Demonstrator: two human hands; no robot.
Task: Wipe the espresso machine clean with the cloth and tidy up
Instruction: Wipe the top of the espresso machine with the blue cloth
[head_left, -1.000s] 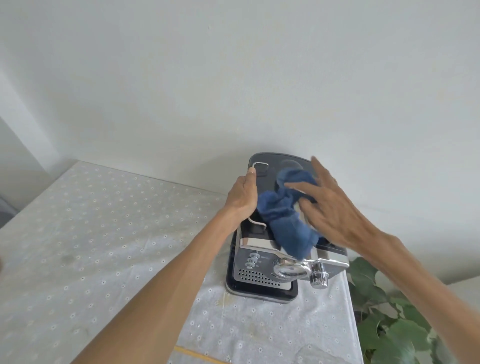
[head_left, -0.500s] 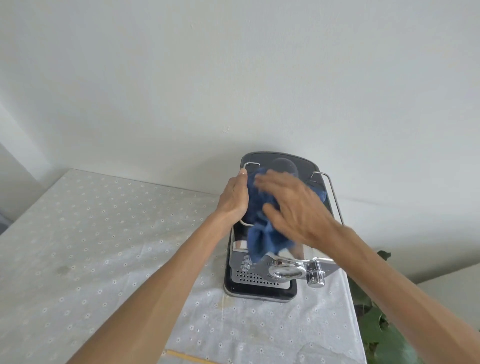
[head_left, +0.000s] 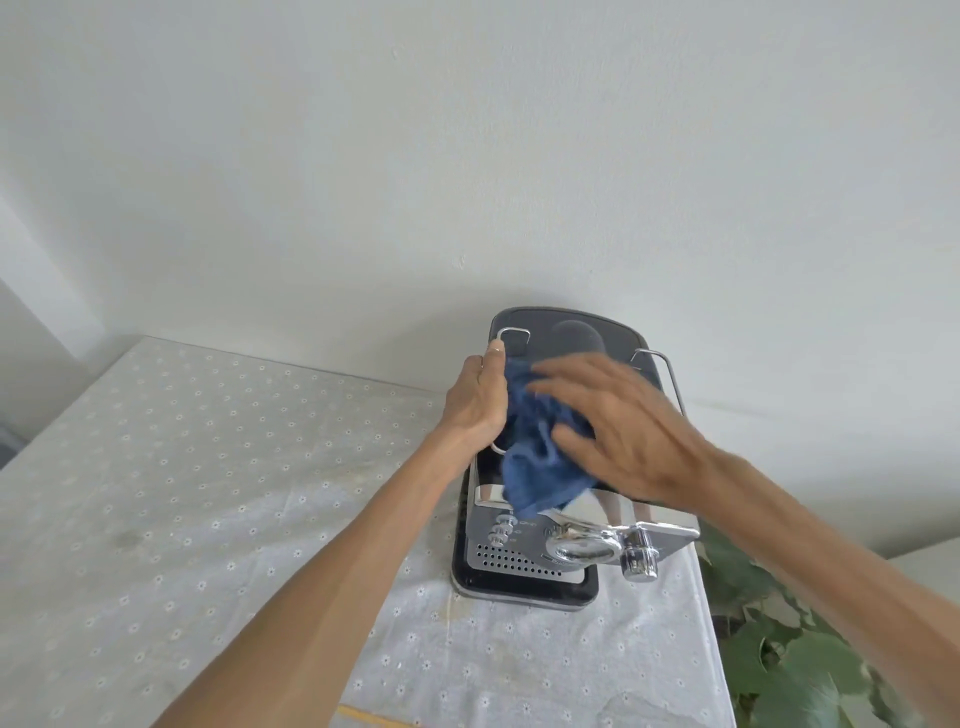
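A chrome and black espresso machine stands at the table's far right corner against the wall, seen from above. A crumpled blue cloth lies on its top plate. My right hand presses down on the cloth with spread, mostly straight fingers. My left hand grips the machine's left top edge by the wire rail, thumb pointing up along it. The hands and the cloth cover most of the top plate.
The table wears a pale cloth with small flowers and stretches left and forward of the machine. A green leafy plant stands past the table's right edge. A white wall rises right behind the machine.
My right hand has swept the cloth from the right side of the machine's top toward the left, close to my left hand. The left hand has kept its grip.
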